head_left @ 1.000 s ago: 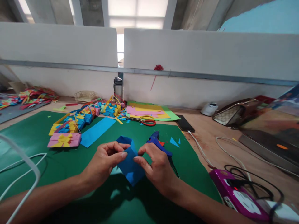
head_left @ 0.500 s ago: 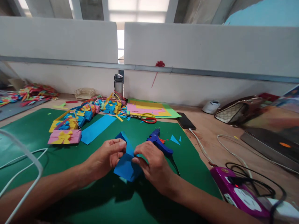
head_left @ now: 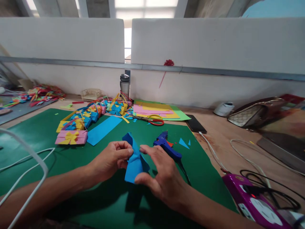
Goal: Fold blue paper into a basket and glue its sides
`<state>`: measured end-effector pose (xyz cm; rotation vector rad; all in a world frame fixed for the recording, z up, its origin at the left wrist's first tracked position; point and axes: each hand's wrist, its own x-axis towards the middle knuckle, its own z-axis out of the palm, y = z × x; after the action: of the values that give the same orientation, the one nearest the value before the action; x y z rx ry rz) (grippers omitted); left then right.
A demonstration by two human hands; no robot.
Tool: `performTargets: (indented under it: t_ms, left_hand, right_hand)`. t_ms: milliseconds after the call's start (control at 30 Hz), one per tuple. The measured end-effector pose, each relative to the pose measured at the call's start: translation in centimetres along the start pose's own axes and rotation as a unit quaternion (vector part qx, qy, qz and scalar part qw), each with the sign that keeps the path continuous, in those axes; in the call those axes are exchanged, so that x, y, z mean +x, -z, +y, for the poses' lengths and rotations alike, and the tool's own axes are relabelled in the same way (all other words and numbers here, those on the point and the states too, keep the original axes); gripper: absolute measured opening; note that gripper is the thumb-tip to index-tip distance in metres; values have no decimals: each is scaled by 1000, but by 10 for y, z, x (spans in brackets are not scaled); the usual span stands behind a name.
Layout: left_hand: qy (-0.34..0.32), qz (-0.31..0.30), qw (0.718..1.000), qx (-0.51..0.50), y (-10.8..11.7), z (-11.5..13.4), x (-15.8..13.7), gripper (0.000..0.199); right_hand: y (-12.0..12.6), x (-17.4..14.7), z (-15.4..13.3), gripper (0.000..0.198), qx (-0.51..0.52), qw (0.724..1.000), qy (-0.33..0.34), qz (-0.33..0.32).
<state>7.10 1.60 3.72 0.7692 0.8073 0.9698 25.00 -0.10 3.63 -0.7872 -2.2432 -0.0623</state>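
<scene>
My left hand (head_left: 116, 157) pinches a folded piece of blue paper (head_left: 134, 163) between thumb and fingers, holding it up above the green mat (head_left: 100, 198). The paper has creases and a flap sticking out on its right side. On that side my right hand (head_left: 162, 173) has its thumb and fingers spread apart. Its thumb tip is at the paper's lower edge; whether it presses there I cannot tell. Just beyond the right hand lies a blue glue gun (head_left: 168, 146). A flat blue paper strip (head_left: 104, 130) rests on the mat further left.
Small folded paper bags (head_left: 71, 137) in several colours line the mat's left. Scissors (head_left: 154, 121) lie before stacked coloured sheets (head_left: 154, 109). At right are blue scraps (head_left: 184, 143), a phone (head_left: 195, 124) and a purple power strip (head_left: 256, 200). A white cable (head_left: 35, 157) crosses the left foreground.
My right hand has loosened its pinch on the blue paper and spread its thumb and fingers. The paper has turned more upright in my left hand. The whole view has shifted slightly.
</scene>
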Motion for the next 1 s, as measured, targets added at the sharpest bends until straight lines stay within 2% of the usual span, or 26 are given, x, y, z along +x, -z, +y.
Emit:
performTargets:
  t_ms: [67, 100, 233, 333, 567, 733, 1000]
  left_hand:
    - [-9, 14, 1000, -15, -1, 0, -1, 33]
    - [-14, 19, 999, -24, -1, 0, -1, 34]
    - [-31, 8, 999, -29, -1, -2, -3, 34]
    - [-29, -1, 1000, -9, 0, -4, -3, 34]
    - [-33, -9, 999, 18, 1, -7, -1, 33]
    - [-7, -1, 1000, 31, 2, -12, 0, 31]
    - [-18, -2, 997, 79, 2, -17, -1, 29]
  right_hand:
    - [1, -2, -6, 67, -45, 999, 27, -14]
    - [1, -3, -9, 68, -74, 996, 36, -22]
    - [-4, -7, -10, 42, -178, 982, 41, -45]
    - [-6, -9, -5, 40, -220, 973, 47, -44]
    - [-6, -8, 0, 37, -294, 953, 74, -15]
    - [-7, -9, -1, 34, -336, 936, 103, -21]
    - [-7, -10, -7, 33, -343, 931, 119, -24]
